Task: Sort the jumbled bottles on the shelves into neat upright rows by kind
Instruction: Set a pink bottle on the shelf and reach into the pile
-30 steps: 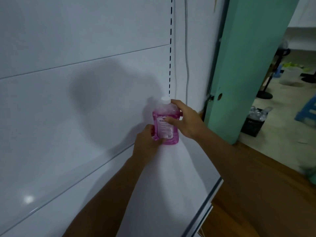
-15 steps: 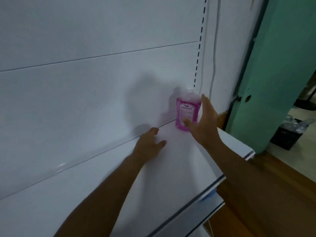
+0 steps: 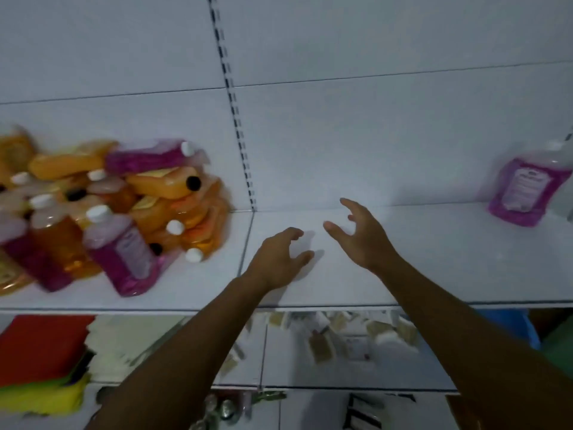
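White shelf is now carrying the pink bottle upright at its far right, released, while left hand and right hand (both empty, fingers loosely spread) are swinging back toward the jumbled pile at left for another.

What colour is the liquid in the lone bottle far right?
Pink, behind a white label; head view. Bottle.

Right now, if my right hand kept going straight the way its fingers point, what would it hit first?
Probably nothing before the white back panel. The right hand points up and back over bare shelf; the pink bottle stands well off to its right. Depth is hard to judge.
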